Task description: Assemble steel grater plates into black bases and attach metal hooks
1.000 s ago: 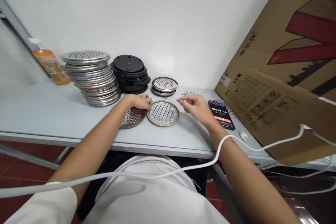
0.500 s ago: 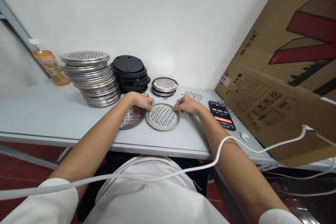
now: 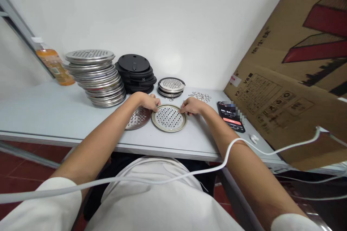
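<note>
A round perforated metal disc with a brass-coloured rim (image 3: 169,118) lies flat on the pale table (image 3: 40,115). My left hand (image 3: 148,101) rests its fingertips on the disc's far left rim. My right hand (image 3: 192,106) pinches the far right rim. Under my left wrist lies a second, darker perforated disc (image 3: 138,118), partly hidden by the arm. Whether a small clip sits between my right fingers is too small to tell.
At the back stand a tall stack of steel perforated discs (image 3: 94,75), a stack of black discs (image 3: 135,72), a small assembled stack (image 3: 171,86), and a heap of wire clips (image 3: 200,96). A phone (image 3: 230,116), an earbud (image 3: 254,138), a bottle (image 3: 52,65), and a cardboard box (image 3: 292,79).
My right hand has come down from hovering beside the disc and now grips its right rim. The left hand stays on the left rim.
</note>
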{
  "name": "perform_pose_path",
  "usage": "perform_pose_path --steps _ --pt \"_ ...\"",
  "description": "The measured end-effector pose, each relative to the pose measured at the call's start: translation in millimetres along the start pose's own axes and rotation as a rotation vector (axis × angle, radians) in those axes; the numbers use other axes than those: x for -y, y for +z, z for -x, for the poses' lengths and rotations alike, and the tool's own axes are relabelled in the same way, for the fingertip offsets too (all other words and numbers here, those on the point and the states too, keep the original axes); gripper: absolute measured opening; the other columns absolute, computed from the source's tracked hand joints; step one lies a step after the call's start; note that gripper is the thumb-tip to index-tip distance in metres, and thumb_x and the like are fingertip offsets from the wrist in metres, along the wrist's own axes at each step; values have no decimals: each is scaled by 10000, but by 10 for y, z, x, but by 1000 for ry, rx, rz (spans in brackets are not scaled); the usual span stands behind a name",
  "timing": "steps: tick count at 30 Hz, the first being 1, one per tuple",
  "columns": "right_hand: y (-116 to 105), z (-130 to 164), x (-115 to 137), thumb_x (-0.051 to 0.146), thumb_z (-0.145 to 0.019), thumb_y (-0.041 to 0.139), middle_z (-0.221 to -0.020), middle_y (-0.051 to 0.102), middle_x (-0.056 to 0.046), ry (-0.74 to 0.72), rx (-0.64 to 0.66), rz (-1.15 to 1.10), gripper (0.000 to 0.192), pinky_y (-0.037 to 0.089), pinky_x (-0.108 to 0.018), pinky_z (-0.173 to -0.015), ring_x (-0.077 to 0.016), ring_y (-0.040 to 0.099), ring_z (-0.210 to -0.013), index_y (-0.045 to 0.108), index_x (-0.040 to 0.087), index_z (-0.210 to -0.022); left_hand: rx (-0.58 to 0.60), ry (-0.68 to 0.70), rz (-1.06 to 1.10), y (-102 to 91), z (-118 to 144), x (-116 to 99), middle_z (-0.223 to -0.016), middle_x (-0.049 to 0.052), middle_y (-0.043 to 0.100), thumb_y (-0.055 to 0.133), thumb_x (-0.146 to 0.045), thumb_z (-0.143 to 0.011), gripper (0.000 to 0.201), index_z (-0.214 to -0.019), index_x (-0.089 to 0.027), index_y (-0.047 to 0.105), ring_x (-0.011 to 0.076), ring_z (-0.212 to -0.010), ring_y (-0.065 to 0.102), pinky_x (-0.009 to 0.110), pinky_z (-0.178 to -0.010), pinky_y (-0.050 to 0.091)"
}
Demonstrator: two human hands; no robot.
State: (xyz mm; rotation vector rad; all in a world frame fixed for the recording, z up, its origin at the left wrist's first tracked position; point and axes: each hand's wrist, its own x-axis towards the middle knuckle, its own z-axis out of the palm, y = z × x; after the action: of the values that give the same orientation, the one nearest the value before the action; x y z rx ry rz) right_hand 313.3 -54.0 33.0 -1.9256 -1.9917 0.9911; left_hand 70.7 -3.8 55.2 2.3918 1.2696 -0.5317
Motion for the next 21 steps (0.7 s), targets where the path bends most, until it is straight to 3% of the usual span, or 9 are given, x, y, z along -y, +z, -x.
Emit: perform_pose_path --steps 9,16,21 --pt "49 57 -87 276 -736 724 -486 529 47 -133 -36 -102 202 349 -229 -469 -81 459 -429 606 169 -612 -47 45 44 30 81 -4 -1299 111 460 583 -541 -725 598 -1236 -229 574 256 -1065 536 345 -946 462" --pt "53 82 -161 405 -742 725 -494 531 32 -196 -51 -136 297 344 -243 -477 -90 447 -439 604 167 -613 -165 127 237 24 162 117 -1205 79 594 617 -536 -720 524 -1144 -234 683 264 -1088 565 355 -987 433" --pt "49 129 -139 539 -841 603 -458 503 21 -182 -76 -119 472 332 -261 -471 -94 430 -411 528 183 -541 -431 249 580 62 228 287 -1131 67 698 631 -504 -799 410 -1075 -209 701 241 -1060 624 341 -958 462"
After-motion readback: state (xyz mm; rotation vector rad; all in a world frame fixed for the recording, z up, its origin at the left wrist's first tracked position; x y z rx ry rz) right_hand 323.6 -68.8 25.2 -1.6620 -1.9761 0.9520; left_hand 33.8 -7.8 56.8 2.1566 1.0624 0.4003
